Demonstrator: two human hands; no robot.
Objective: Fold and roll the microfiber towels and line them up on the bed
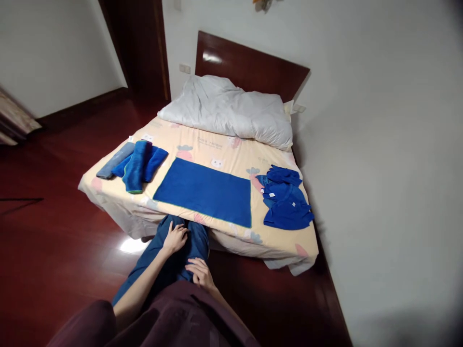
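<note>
My left hand (175, 238) rests on my blue trouser leg (193, 241), fingers loosely curled, holding nothing. Lower and to the right, my right hand (200, 273) lies flat on the same lap, fingers apart, empty. Just beyond the hands a blue towel (204, 191) lies spread flat on the near part of the bed (231, 159). A pile of rolled blue and grey towels (135, 164) sits at the bed's left corner. A heap of crumpled blue cloths (285, 198) lies at the bed's right side.
A white duvet (231, 108) is bunched at the head of the bed, against a dark wooden headboard (249, 65). White wall runs along the right. Dark red wooden floor (54, 231) spreads to the left, with a doorway (137, 43) behind.
</note>
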